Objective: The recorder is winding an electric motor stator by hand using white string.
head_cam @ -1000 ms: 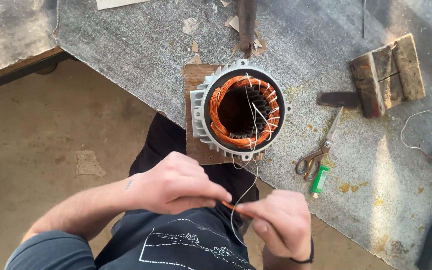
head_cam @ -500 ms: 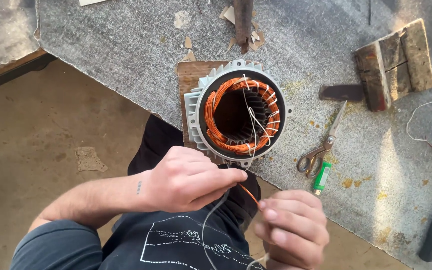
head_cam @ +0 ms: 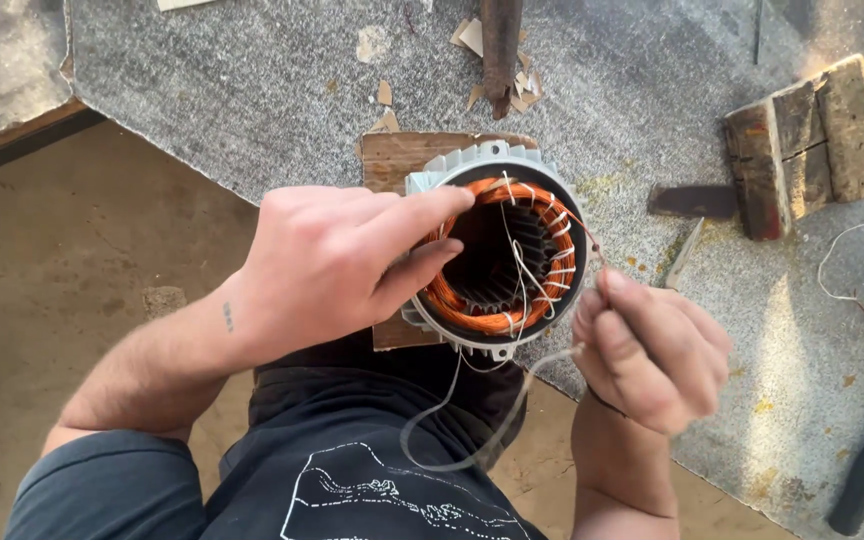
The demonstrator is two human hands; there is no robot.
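The left hand [head_cam: 327, 260] reaches forward from a bare forearm that runs up from the lower left, a dark grey sleeve covering the upper arm. Its back faces the camera, knuckles raised, index finger and thumb stretched out to the right and nearly meeting at their tips. The right hand [head_cam: 652, 350] stands just to the right of those fingertips, apart from them, curled into a loose fist with fingers folded inward. Its bare forearm rises from the bottom edge.
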